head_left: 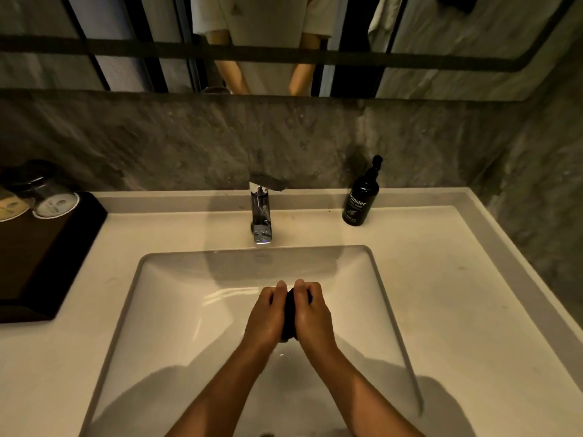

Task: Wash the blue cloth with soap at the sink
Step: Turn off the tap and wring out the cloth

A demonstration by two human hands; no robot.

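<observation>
The blue cloth (289,313) is bunched into a dark wad, squeezed between my two palms over the middle of the white sink basin (176,310). My left hand (266,315) presses it from the left, and my right hand (312,313) presses it from the right. Both hands look wet. Only a narrow strip of cloth shows between them. A black soap pump bottle (361,197) stands on the counter at the back right. No water runs from the chrome tap (262,212) behind the basin.
A dark wooden tray (47,260) with two upturned glasses (41,190) sits on the counter at the left. The white counter (457,279) extends to the right up to a grey stone wall. A mirror hangs above.
</observation>
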